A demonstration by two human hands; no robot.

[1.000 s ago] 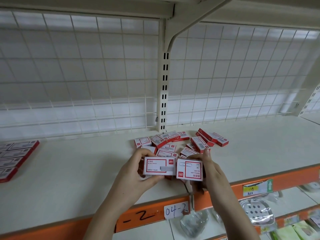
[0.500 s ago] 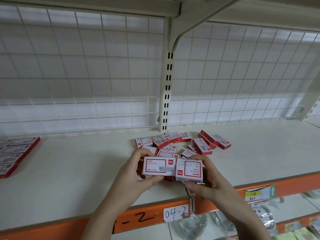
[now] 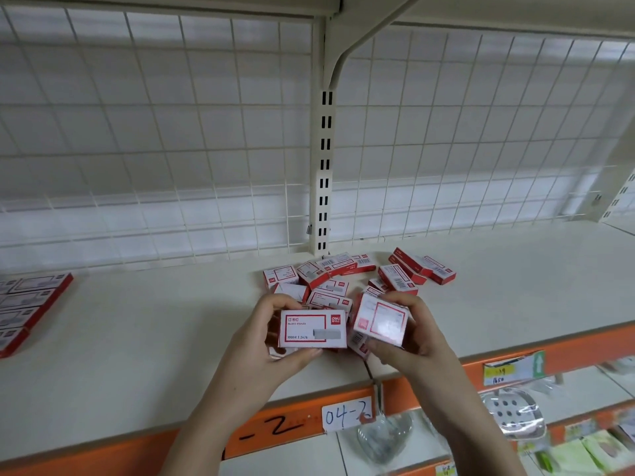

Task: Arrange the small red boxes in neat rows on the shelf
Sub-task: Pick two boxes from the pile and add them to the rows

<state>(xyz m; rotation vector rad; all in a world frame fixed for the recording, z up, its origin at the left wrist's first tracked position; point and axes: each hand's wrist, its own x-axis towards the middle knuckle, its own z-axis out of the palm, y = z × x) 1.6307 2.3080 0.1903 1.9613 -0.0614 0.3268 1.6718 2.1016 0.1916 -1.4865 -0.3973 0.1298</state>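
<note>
The staple box (image 3: 312,328) in the left hand (image 3: 261,352) sits at lower centre of the frame, face up and level, pinched between thumb below and fingers (image 3: 275,304) curled over its far edge. Just to its right, the right hand (image 3: 412,334) grips a second staple box (image 3: 379,319), fingers and thumb wrapped round its ends. Half a second ago that second box lay flat and level beside the first, nearly edge to edge; now it is tilted, its left end dipped and its face blurred, so the right hand appears to be turning it. My reading is that the person is matching its orientation to the first box before both go down together.

Behind the hands, the loose pile of red boxes (image 3: 343,280) lies jumbled at centre frame on the cream shelf (image 3: 137,338), unchanged. At far left, a tidy row of boxes (image 3: 24,304) is already laid, well apart from the pile. Most of the sorting looks undone.
</note>
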